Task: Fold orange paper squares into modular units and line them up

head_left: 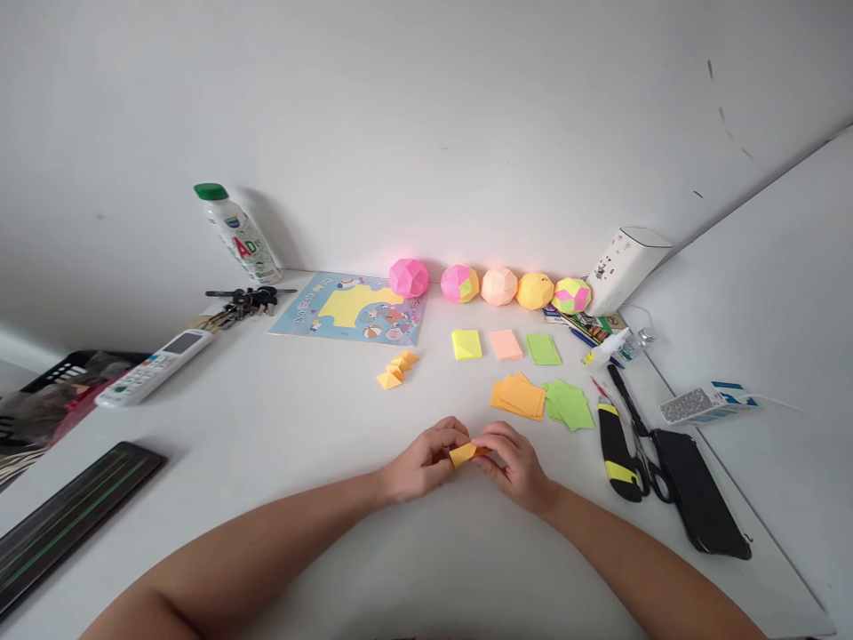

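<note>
While the left hand and right hand pinch opposite ends of the folded orange paper, its long axis runs from one to the other, neither being nearer; relative to the loose orange sheets, it sits nearside and leftward.
</note>
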Demonstrator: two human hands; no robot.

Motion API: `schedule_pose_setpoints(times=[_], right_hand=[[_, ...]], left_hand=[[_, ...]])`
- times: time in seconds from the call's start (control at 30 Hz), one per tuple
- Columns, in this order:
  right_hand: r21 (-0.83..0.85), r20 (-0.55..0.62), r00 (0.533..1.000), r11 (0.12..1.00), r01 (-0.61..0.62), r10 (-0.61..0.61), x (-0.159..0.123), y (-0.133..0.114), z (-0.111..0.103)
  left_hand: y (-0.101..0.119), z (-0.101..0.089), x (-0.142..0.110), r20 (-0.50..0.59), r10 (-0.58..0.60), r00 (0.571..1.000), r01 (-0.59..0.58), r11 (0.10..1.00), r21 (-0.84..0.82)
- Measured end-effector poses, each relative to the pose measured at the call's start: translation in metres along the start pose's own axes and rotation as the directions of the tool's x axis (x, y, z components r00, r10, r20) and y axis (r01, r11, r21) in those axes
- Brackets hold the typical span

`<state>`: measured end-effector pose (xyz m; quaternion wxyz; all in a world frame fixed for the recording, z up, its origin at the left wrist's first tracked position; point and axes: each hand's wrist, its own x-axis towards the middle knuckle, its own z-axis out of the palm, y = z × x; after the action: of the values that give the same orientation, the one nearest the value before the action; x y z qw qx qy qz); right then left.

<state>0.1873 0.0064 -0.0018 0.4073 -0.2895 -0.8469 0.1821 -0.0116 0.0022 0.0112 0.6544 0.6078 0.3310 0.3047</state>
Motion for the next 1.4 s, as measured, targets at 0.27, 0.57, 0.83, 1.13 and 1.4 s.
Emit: schedule_pose_setpoints(times=[0.27, 0.57, 0.83, 1.13, 1.4], right_hand=[[0.093, -0.031, 0.993, 0.989, -0.113, 0.116, 0.0016, -0.0020, 0.0002], [0.137, -0.042, 0.991, 0.983, -0.124, 0.131, 0.0032, -0.0036, 0.0012], [0.215, -0.009, 0.949, 0.927, -0.306, 0.315, 0.0053, -0.0047, -0.0012], [0.277, 0.046, 0.934, 0.894, -0.353, 0.354, 0.0063, -0.0040, -0.0014], [0.360, 0.129, 0.879, 0.804, -0.473, 0.459, 0.0089, -0.0097, -0.0047]], left_hand=[[-0.0008, 0.0031, -0.0007, -0.009, -0.038, 0.999, 0.037, 0.999, -0.031], [-0.0076, 0.0051, 0.0024, -0.090, 0.018, 0.996, -0.015, 0.999, 0.032], [-0.0071, 0.0030, 0.0044, -0.070, 0.050, 0.996, -0.049, 0.999, 0.017], [-0.0059, 0.0043, 0.0022, -0.102, -0.004, 0.995, 0.008, 0.999, 0.046], [-0.0055, 0.0069, 0.0016, -0.126, -0.113, 0.986, 0.110, 0.994, -0.026]])
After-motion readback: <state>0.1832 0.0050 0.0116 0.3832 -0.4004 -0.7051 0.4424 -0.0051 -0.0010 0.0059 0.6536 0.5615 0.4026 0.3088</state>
